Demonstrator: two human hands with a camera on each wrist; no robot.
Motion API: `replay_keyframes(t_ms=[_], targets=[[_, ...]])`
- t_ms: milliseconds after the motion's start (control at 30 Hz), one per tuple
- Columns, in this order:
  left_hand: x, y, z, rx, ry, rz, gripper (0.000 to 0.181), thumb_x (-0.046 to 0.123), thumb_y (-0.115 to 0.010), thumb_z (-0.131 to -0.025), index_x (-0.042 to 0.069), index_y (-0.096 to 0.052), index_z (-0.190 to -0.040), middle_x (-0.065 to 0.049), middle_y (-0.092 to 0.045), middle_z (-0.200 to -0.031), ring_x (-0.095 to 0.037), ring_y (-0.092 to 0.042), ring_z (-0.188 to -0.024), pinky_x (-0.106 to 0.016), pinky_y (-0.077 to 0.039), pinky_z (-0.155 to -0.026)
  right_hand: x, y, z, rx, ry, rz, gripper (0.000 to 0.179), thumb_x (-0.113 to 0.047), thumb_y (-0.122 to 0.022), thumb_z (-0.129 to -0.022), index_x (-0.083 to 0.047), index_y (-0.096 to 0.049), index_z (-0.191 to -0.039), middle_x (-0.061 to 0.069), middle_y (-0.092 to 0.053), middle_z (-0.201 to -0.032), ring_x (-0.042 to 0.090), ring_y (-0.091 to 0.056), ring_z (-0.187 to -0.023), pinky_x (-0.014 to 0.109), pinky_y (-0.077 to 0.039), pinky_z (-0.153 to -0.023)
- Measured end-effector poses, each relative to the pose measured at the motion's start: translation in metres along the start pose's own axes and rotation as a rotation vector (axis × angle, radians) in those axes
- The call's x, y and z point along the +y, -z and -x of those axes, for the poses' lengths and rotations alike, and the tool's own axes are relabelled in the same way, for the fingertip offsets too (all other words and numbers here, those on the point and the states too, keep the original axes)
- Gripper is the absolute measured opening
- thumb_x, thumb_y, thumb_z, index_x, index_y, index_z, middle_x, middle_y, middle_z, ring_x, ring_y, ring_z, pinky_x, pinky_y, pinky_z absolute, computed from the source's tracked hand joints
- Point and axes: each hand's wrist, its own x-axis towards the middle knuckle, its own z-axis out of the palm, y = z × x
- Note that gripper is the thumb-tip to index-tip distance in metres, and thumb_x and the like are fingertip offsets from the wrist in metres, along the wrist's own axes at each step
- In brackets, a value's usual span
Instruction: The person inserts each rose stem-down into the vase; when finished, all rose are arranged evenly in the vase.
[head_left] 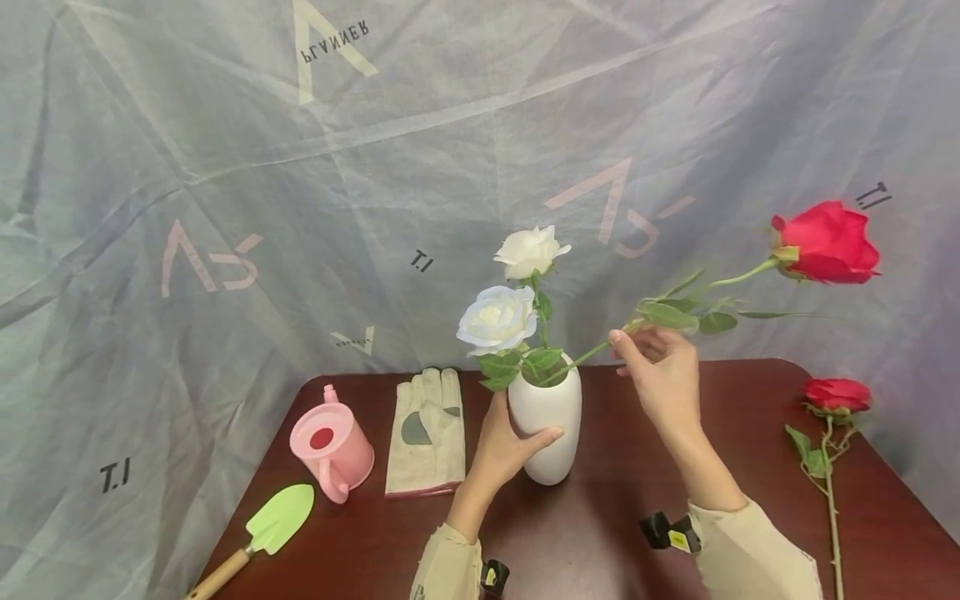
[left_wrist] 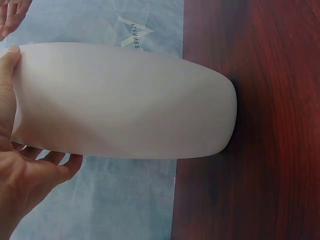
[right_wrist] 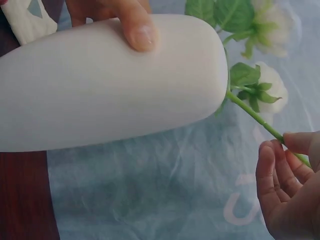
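Note:
A white vase (head_left: 551,425) stands on the table, gripped near its upper part by my left hand (head_left: 506,446), thumb across the front. Two pale roses rise from its mouth: a white rose (head_left: 528,252) and, lower, a bluish-white rose (head_left: 497,319). My right hand (head_left: 663,375) pinches the green stem of a red rose (head_left: 828,243), which leans far to the right. In the right wrist view that stem (right_wrist: 255,116) runs from the fingers into the vase mouth. The left wrist view shows the vase wall (left_wrist: 125,100) and its base on the table.
Left of the vase lie beige gloves (head_left: 427,433), a pink watering can (head_left: 333,446) and a green trowel (head_left: 281,517) with a wooden handle. Another red rose (head_left: 837,396) lies along the right side of the table (head_left: 600,550). A grey printed cloth (head_left: 420,150) hangs behind.

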Motion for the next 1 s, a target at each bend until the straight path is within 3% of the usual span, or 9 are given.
replay_keyframes(t_ms=[267, 600, 833, 1000], targets=[[0.000, 0.001, 0.001, -0.001, 0.012, 0.012, 0.095, 0.044, -0.079, -0.070, 0.028, -0.023, -0.145, 0.001, -0.044, -0.134, -0.016, -0.048, -0.115, -0.043, -0.042, -0.090, -0.001, -0.010, 0.002, -0.054, 0.042, 0.151, 0.026, -0.023, -0.070, -0.084, 0.001, -0.063, -0.089, 0.012, -0.065, -0.074, 0.009, -0.057, -0.057, 0.022, -0.048, -0.050], [0.000, 0.000, 0.001, -0.003, 0.010, 0.014, 0.094, 0.043, -0.079, -0.070, 0.026, -0.024, -0.144, -0.001, -0.045, -0.133, -0.017, -0.049, -0.114, -0.042, -0.042, -0.090, 0.008, -0.026, 0.003, -0.110, 0.127, 0.321, 0.019, -0.022, -0.072, -0.083, -0.004, -0.065, -0.082, 0.006, -0.066, -0.074, 0.017, -0.057, -0.065, 0.027, -0.041, -0.053], [0.000, 0.000, 0.001, -0.002, 0.013, 0.002, 0.095, 0.044, -0.079, -0.070, 0.024, -0.024, -0.145, -0.003, -0.045, -0.134, -0.018, -0.048, -0.115, -0.042, -0.042, -0.090, 0.013, -0.031, 0.001, -0.222, 0.018, 0.316, 0.026, -0.029, -0.070, -0.084, -0.004, -0.064, -0.083, 0.009, -0.062, -0.084, 0.020, -0.055, -0.065, 0.032, -0.043, -0.056], [0.000, -0.001, 0.000, -0.017, 0.009, 0.020, 0.095, 0.043, -0.078, -0.071, 0.025, -0.022, -0.145, -0.002, -0.044, -0.134, -0.018, -0.048, -0.114, -0.042, -0.043, -0.089, 0.019, -0.026, 0.001, -0.353, -0.095, 0.275, 0.043, -0.042, -0.068, -0.083, -0.004, -0.060, -0.102, 0.011, -0.057, -0.106, 0.023, -0.058, -0.077, 0.034, -0.046, -0.060]])
